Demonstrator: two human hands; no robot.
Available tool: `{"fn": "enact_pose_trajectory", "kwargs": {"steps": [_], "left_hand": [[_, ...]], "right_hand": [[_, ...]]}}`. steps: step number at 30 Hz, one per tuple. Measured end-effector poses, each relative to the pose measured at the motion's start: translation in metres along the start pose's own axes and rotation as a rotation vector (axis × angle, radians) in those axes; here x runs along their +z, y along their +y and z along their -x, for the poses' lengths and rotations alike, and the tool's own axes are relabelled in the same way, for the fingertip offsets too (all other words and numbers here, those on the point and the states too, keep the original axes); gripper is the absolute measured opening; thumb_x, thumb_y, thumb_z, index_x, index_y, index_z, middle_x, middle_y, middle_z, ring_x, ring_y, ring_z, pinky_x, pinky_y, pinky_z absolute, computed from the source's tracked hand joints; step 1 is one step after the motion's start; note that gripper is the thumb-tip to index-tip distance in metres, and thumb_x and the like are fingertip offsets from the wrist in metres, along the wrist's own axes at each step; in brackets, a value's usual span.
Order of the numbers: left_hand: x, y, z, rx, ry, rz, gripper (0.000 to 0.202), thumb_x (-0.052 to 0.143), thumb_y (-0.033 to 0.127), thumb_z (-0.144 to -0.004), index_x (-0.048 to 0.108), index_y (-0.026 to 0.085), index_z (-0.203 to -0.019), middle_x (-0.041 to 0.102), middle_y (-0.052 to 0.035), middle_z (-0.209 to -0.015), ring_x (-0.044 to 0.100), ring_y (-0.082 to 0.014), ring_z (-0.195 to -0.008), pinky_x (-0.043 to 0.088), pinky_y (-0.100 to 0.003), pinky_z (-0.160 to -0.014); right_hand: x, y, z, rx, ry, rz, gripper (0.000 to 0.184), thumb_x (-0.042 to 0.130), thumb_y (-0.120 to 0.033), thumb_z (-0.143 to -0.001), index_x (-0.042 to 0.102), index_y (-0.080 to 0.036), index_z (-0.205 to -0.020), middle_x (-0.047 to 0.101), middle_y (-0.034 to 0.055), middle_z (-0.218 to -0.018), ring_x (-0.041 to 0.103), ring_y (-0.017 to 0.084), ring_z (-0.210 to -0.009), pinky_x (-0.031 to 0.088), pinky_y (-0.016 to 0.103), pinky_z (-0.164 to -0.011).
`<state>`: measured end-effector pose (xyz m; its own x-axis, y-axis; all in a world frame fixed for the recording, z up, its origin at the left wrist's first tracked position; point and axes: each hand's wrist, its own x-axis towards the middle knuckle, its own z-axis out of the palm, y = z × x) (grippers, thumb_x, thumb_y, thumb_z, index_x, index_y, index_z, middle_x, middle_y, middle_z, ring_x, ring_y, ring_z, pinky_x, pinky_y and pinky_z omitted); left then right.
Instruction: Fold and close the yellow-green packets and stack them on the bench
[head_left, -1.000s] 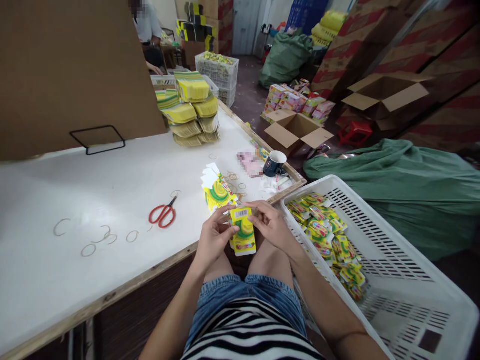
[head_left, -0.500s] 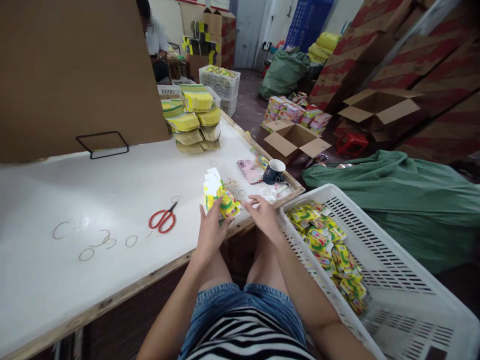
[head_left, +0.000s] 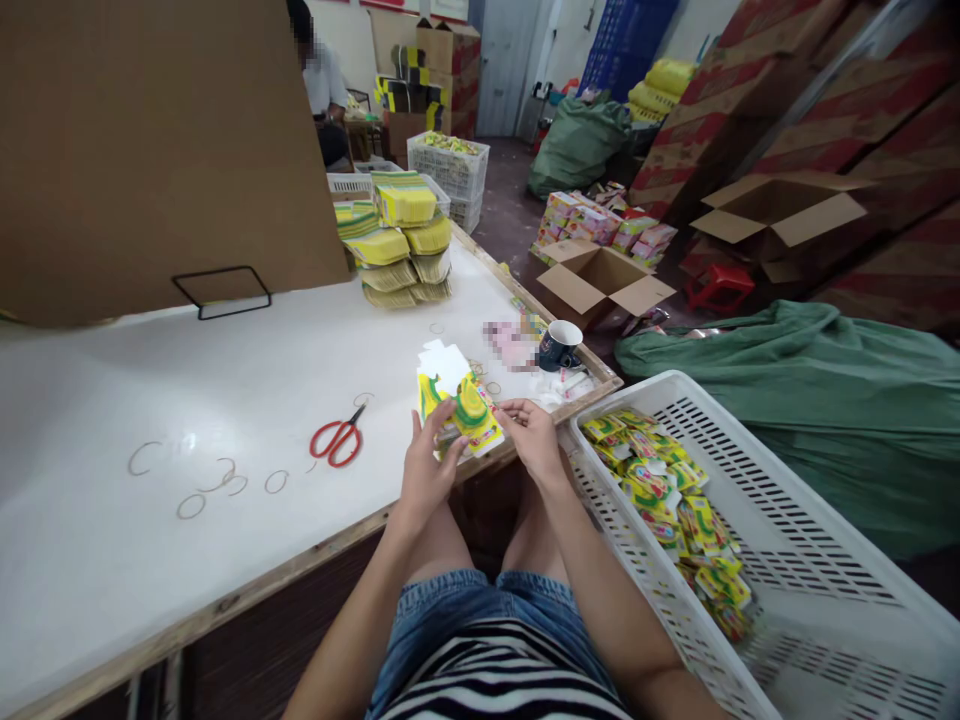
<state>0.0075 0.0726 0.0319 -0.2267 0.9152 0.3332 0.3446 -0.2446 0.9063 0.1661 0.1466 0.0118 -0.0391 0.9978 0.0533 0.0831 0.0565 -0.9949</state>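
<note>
A flat yellow-and-green printed carton (head_left: 474, 402) with white flaps is held over the table's front edge, partly opened out. Its left side and lower edge are gripped by my left hand (head_left: 429, 462), thumb in front. My right hand (head_left: 531, 438) pinches the carton's right edge between thumb and fingers. Whether more than one carton is in the left hand I cannot tell. Left of the hands, red-handled scissors (head_left: 337, 440) lie on the white table (head_left: 255, 400). Rubber bands (head_left: 277, 482) are scattered beside them.
At my right stands a white crate (head_left: 757, 480) with many small yellow cartons (head_left: 667, 490). Stacked flat cartons (head_left: 401, 240), a mug (head_left: 559, 346) and a cardboard panel (head_left: 165, 150) are on the table. A green sack (head_left: 810, 400) lies beyond the crate. A person (head_left: 322, 90) sits behind.
My right hand has closed on the carton's right edge, where its fingers were looser before. The carton now faces me more fully. The whole view has shifted slightly.
</note>
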Motion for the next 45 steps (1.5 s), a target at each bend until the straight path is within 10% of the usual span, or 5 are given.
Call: {"fn": "enact_pose_trajectory", "kwargs": {"steps": [5, 11, 32, 38, 45], "left_hand": [[-0.004, 0.013, 0.007, -0.216, 0.030, 0.568, 0.048, 0.066, 0.050, -0.082, 0.060, 0.020, -0.120, 0.068, -0.0116, -0.122, 0.060, -0.0271, -0.119, 0.050, -0.039, -0.097], [0.001, 0.023, 0.012, -0.373, -0.207, 0.886, 0.047, 0.075, 0.056, -0.070, 0.066, 0.020, -0.099, 0.076, -0.0043, -0.084, 0.072, -0.0243, -0.090, 0.058, -0.033, -0.075], [0.010, 0.032, 0.025, -0.325, 0.031, 0.626, 0.063, 0.075, 0.036, -0.076, 0.039, 0.024, -0.126, 0.072, -0.0051, -0.101, 0.071, -0.0166, -0.082, 0.055, -0.027, -0.072], [-0.005, 0.037, 0.029, -0.250, -0.229, 0.627, 0.064, 0.068, 0.028, -0.084, 0.032, 0.026, -0.137, 0.070, -0.0076, -0.109, 0.070, -0.0199, -0.093, 0.056, -0.030, -0.078], [-0.011, 0.038, 0.028, -0.322, -0.410, 0.731, 0.051, 0.072, 0.025, -0.080, 0.045, 0.023, -0.123, 0.073, -0.0061, -0.097, 0.072, -0.0218, -0.087, 0.057, -0.029, -0.073]], "right_hand": [[-0.005, -0.015, 0.035, 0.056, -0.062, -0.209, 0.036, 0.077, -0.046, -0.066, 0.068, -0.019, -0.087, 0.071, 0.0049, -0.079, 0.065, 0.018, -0.071, 0.055, 0.034, -0.071], [-0.005, -0.031, 0.063, 0.149, -0.078, -0.352, 0.030, 0.084, -0.039, -0.061, 0.070, -0.020, -0.079, 0.072, 0.0030, -0.077, 0.065, 0.017, -0.071, 0.056, 0.034, -0.074], [-0.004, -0.047, 0.079, 0.018, -0.024, 0.018, 0.027, 0.069, -0.044, -0.078, 0.066, -0.017, -0.081, 0.067, 0.0037, -0.075, 0.061, 0.018, -0.069, 0.050, 0.029, -0.065], [-0.016, -0.049, 0.070, -0.109, -0.253, -0.043, 0.051, 0.067, -0.032, -0.082, 0.052, -0.024, -0.130, 0.066, 0.0043, -0.099, 0.059, 0.014, -0.070, 0.050, 0.026, -0.064], [-0.032, -0.056, 0.051, -0.205, -0.407, 0.009, 0.020, 0.058, -0.037, -0.091, 0.064, -0.019, -0.087, 0.062, 0.0020, -0.078, 0.059, 0.016, -0.073, 0.047, 0.026, -0.066]]}}
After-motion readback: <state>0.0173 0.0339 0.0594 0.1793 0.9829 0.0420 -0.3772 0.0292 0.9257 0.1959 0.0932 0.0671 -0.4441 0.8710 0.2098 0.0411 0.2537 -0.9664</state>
